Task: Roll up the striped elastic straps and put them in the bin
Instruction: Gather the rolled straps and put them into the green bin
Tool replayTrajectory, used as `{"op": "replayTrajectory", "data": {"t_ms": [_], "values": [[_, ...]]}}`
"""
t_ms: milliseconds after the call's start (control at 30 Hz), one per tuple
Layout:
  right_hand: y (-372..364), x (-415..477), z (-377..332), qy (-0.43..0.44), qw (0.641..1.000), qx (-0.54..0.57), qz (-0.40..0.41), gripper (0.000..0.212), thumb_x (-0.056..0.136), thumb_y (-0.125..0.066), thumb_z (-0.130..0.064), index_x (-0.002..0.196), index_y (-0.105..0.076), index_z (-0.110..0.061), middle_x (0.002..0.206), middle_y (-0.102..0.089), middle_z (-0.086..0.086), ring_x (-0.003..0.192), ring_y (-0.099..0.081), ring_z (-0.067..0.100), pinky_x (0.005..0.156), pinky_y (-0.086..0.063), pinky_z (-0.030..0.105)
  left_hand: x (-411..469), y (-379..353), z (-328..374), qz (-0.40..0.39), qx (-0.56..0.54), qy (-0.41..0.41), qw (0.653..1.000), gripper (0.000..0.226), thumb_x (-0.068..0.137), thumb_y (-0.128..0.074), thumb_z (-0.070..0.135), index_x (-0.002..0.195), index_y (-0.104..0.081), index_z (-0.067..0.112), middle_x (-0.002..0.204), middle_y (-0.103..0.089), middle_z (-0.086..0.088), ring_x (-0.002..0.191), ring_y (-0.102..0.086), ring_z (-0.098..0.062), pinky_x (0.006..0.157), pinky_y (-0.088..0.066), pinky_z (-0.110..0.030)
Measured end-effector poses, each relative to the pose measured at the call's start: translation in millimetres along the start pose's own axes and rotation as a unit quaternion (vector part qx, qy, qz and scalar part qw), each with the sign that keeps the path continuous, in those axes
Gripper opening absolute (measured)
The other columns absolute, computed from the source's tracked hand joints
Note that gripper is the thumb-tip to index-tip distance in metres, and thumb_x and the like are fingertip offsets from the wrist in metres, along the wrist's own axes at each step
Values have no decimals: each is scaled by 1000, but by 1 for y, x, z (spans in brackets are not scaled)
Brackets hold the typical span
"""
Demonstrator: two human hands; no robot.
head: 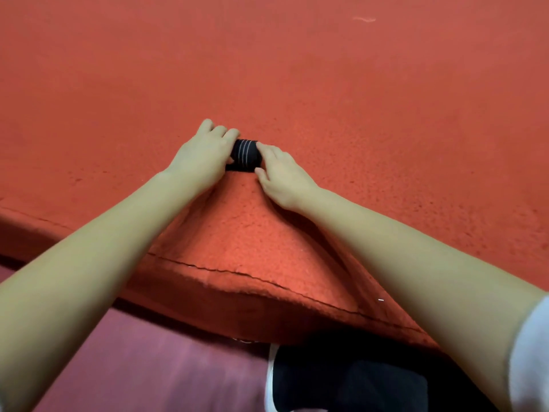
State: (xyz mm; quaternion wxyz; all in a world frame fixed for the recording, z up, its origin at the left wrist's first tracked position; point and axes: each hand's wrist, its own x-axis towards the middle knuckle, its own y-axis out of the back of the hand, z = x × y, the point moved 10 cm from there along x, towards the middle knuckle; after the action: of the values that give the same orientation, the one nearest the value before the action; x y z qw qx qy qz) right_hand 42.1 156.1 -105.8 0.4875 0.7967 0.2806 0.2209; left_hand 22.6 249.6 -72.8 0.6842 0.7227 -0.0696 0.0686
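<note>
strap (246,153) (black, pale stripes), rolled, on red blanket (356,114) | left hand (205,156) fingers curled round its left end | right hand (282,176) pinches its right end

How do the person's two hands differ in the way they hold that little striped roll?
The left hand covers the left end of the striped strap roll with fingers curled over it; the right hand pinches the right end, thumb low beside the flat tail. The left hand reaches farther across the orange blanket than the right. Both grip the same roll.
</note>
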Motion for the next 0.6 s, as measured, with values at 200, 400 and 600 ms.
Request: {"op": "replayTrajectory", "data": {"t_ms": [200,400,600], "values": [[9,-6,-5,16,996,86,30,35,95,-54,-21,126,-44,-8,128,-45,14,117,-47,32,98,-39,44,-5,4,-2,-24,-64,6,998,50,76,-71,13,123,-58,5,114,-43,-22,98,-51,-40,87,-46,-46],[41,-37,-2,38,987,153,41,29,92,-62,-18,109,-43,-5,111,-48,12,91,-46,22,82,-37,33,-14,15,32,-38,-85,-20,995,51,71,-73,26,117,-55,14,112,-56,-11,100,-48,-31,86,-46,-46],[114,-109,62,-22,978,194,78,53,92,-63,-18,136,-37,-6,130,-50,14,106,-54,22,95,-42,28,-5,52,140,-1,-213,-68,975,48,69,-65,42,108,-54,16,101,-63,-7,93,-56,-29,78,-47,-42]]}}
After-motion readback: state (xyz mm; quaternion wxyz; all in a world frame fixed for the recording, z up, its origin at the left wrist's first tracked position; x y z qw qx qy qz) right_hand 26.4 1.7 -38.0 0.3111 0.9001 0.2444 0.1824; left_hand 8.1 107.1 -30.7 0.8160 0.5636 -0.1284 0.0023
